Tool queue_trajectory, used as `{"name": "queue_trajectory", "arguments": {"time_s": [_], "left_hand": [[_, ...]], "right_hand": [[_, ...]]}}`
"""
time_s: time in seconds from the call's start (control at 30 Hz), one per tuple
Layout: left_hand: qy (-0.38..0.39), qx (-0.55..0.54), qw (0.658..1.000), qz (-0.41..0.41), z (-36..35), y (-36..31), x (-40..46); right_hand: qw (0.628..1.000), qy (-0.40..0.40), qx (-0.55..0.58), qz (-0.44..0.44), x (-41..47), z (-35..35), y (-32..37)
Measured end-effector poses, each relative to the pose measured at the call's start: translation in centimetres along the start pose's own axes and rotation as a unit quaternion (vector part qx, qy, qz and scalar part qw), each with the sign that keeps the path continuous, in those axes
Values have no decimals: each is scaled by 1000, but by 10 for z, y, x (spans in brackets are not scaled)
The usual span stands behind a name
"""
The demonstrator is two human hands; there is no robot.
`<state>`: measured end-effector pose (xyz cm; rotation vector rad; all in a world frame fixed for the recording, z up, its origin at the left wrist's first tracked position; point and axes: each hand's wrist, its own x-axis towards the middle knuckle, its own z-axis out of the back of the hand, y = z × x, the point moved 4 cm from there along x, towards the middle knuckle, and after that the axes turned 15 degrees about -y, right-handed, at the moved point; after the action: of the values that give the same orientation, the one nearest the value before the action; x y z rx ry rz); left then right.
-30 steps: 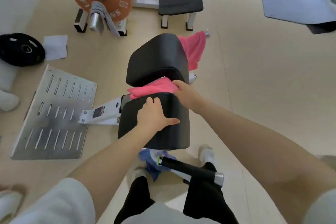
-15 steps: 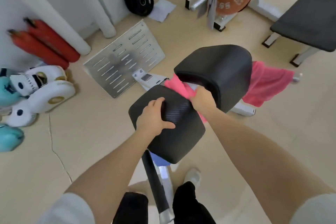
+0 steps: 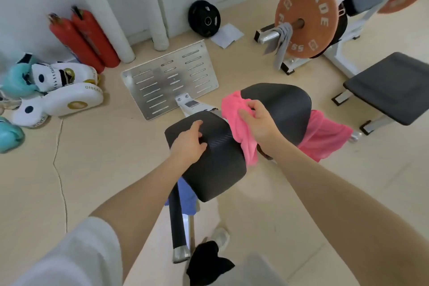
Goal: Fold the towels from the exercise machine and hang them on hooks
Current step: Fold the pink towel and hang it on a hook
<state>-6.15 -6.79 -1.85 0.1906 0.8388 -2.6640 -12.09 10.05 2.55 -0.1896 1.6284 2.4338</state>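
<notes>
So the right hand (image 3: 260,123) has its fingers bunched around the pink towel (image 3: 236,123), which sits in the gap between the two black pads of the exercise machine; the far end of it hangs out past the far pad (image 3: 285,109), beyond the fingertips. The left hand (image 3: 189,144) lies flat on the near pad (image 3: 216,158), fingers loose and gripping nothing. A blue towel (image 3: 185,195) peeks out under that pad, below the wrist. A grey towel (image 3: 282,42) hangs off the bar by the orange weight plate (image 3: 306,18), way past both hands.
</notes>
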Motion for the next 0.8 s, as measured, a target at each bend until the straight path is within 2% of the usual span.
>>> {"name": "queue_trajectory", "arguments": {"time_s": [0.07, 0.13, 0.23, 0.37, 0.53, 0.6, 0.7, 0.77, 0.8], "left_hand": [[-20, -184, 981, 60, 20, -2, -13], [-31, -334, 937, 97, 48, -8, -26], [-21, -452, 885, 111, 87, -16, -45], [-122, -442, 880, 123, 131, 4, -75], [-185, -490, 847, 92, 171, 34, -134], [-237, -499, 828, 96, 187, 56, -159], [-285, -502, 802, 154, 197, 106, -197], [-277, -475, 813, 195, 192, 138, -219], [-265, -431, 836, 212, 187, 153, -229]], "right_hand": [[999, 25, 38, 22, -17, -3, 26], [995, 66, 63, 32, -39, -12, 49], [985, 139, 87, 51, -72, -33, 80], [971, 215, 18, 104, -118, -54, 112], [965, 199, 10, 172, -170, -66, 125], [969, 176, 71, 155, -186, -68, 126], [978, 133, 145, 67, -215, -71, 116], [982, 129, 128, 47, -240, -79, 105], [981, 137, 126, 51, -253, -84, 100]]}}
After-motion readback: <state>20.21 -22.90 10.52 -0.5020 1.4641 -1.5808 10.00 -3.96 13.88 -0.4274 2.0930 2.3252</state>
